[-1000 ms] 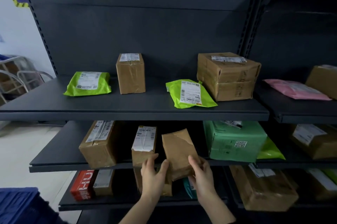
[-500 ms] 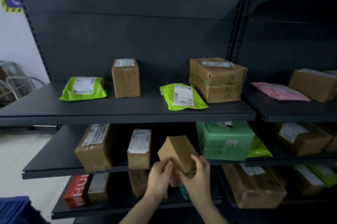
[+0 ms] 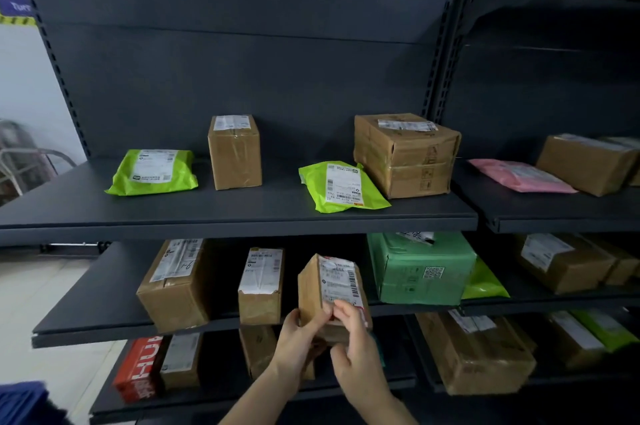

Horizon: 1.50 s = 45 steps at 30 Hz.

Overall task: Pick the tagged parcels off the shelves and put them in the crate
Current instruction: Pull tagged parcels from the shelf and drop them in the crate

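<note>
Dark metal shelving (image 3: 242, 213) fills the view, with parcels on three levels. A blue corner of the crate (image 3: 20, 400) shows at lower left, well apart from your hands.

Grip: you have the small brown parcel (image 3: 322, 289) in both hands. Your left hand (image 3: 298, 338) curls round its lower left edge. Your right hand (image 3: 356, 348) pinches the lower right, thumb on the white label (image 3: 341, 281).

Risk, as judged: the hold is low and most of the parcel stands above it. A quick swing toward the crate could tip it out of your fingers. It could also clip the narrow box (image 3: 261, 286) just beside it.

Position: the parcel rises above both hands, slightly tilted, label toward you. It sits at the middle shelf's front edge, between the narrow box and the green box (image 3: 420, 268). Your hands hide its lower end, so contact with the shelf cannot be told.
</note>
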Tool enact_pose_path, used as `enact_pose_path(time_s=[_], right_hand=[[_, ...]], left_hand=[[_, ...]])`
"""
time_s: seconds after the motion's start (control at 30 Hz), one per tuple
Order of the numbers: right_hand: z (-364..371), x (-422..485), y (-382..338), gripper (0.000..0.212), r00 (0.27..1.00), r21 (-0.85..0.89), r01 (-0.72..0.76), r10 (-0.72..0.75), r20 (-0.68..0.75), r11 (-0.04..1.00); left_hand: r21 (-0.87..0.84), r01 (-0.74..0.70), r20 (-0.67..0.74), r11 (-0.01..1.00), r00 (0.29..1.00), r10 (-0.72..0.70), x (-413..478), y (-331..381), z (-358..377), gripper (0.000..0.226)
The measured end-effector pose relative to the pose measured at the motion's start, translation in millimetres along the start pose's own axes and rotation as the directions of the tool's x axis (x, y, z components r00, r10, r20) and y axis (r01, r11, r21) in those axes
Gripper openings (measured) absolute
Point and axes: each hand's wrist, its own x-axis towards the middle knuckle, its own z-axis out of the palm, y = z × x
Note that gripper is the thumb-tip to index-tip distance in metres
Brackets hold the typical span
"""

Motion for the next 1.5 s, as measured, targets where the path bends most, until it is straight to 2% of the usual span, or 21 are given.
enact_pose_path(time_s=[0.13,0.27,0.3,0.37,0.43,0.5,0.57,0.73,0.87,0.9,0.97,1.03,1.07,1.4,1.5], right_hand=[[-2.0,3.4,2.9,0.057,0.999,-0.056,-0.013,0.011,-0.037,0.998],[-7.8,11.0,12.8,0.046,0.969,-0.096,-0.113,0.088,-0.229,0.989],[-9.7,13.2,15.5,0.048,0.960,-0.072,-0.171,0.150,-0.237,0.983],[-11.1,16.8,20.0,0.055,0.942,0.019,-0.292,0.290,-0.168,0.956],[-10.0,18.1,23.7,0.062,0.931,0.087,-0.344,0.352,-0.100,0.935],[-8.3,18.4,27.6,0.060,0.932,0.138,-0.339,0.352,-0.088,0.931],[-8.1,18.4,28.2,0.046,0.932,0.154,-0.334,0.350,-0.089,0.930],[-10.2,15.2,30.1,0.046,0.935,0.119,-0.327,0.339,-0.103,0.937],[-15.1,7.2,28.1,0.035,0.938,0.111,-0.316,0.328,-0.108,0.942],[-18.0,4.7,29.1,0.037,0.937,0.100,-0.321,0.331,-0.112,0.942],[-27.1,-1.1,31.2,0.043,0.931,0.084,-0.336,0.344,-0.124,0.938],[-42.1,-7.1,34.5,0.045,0.920,0.077,-0.352,0.360,-0.155,0.933],[-51.6,-9.1,36.8,0.045,0.915,0.076,-0.356,0.364,-0.172,0.931],[-159.6,31.3,103.1,0.045,0.827,0.123,-0.433,0.448,-0.340,0.893],[-188.5,55.7,124.6,0.048,0.820,0.055,-0.451,0.437,-0.370,0.891]], left_hand=[[0.001,-0.037,0.000,0.999,0.999,0.037,1.2,3.6,-6.0,0.089],[-0.059,-0.042,0.016,0.997,0.999,0.043,3.2,5.6,-14.8,0.103],[-0.072,-0.038,0.024,0.997,0.999,0.040,2.3,6.3,-15.9,0.097],[-0.095,-0.019,0.053,0.995,0.998,0.024,0.7,7.5,-16.6,0.070],[-0.104,0.002,0.083,0.995,0.997,0.006,0.6,6.7,-16.4,0.045],[-0.075,0.010,0.078,0.997,0.997,-0.004,2.3,4.2,-16.7,0.037],[-0.015,-0.003,0.054,1.000,0.999,0.004,4.6,1.5,-18.3,0.035],[0.068,-0.031,0.060,0.997,0.998,0.026,7.0,-2.7,-20.8,0.060],[0.108,-0.059,0.087,0.992,0.995,0.049,12.7,-12.9,-22.1,0.101],[0.105,-0.063,0.102,0.992,0.993,0.052,13.3,-14.7,-19.7,0.101],[0.069,-0.064,0.117,0.996,0.992,0.056,11.8,-17.7,-11.0,0.082],[0.026,-0.077,0.087,0.997,0.993,0.074,13.3,-20.5,-2.6,0.061],[0.013,-0.078,0.062,0.997,0.995,0.077,14.5,-21.1,1.4,0.058],[0.026,-0.149,-0.131,0.988,0.980,0.151,46.6,-7.3,39.6,0.072],[0.003,-0.173,-0.198,0.985,0.965,0.170,64.9,-2.8,58.6,0.072]])
